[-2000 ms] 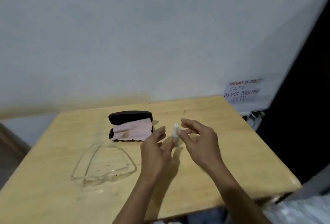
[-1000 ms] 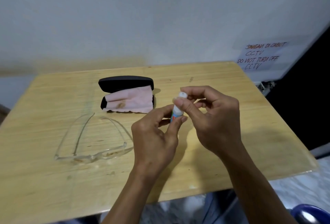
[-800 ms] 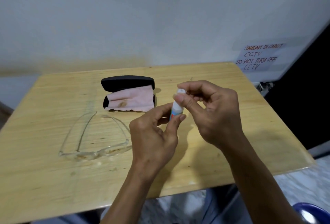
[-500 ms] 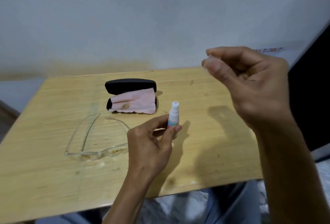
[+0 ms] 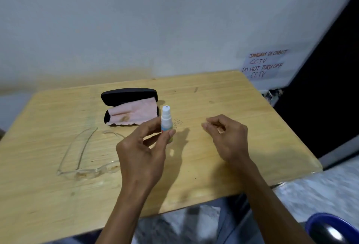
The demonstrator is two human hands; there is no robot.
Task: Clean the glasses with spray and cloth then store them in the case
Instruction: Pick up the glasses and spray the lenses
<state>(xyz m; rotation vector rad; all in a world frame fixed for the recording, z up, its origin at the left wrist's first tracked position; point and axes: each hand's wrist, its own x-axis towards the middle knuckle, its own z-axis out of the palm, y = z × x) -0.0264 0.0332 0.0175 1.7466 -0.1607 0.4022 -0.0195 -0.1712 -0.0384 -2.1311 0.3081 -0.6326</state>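
A: Where is the spray bottle [image 5: 166, 121]?

B: Over the worktop [image 5: 233, 107], pinched low on its body between the left hand's [image 5: 141, 158] thumb and fingers [image 5: 172, 133]. It stands upright, long axis vertical, white nozzle on top, uncapped.

A: And the right hand [image 5: 227, 138]?

B: Just to the right, apart from the bottle, fingers curled with thumb and fingertips together; whether they pinch something I cannot tell.

A: The rest?

B: The clear glasses [image 5: 87, 158] lie left of the hand, temples toward the open black case [image 5: 128, 96], which holds the pink cloth [image 5: 134, 113].
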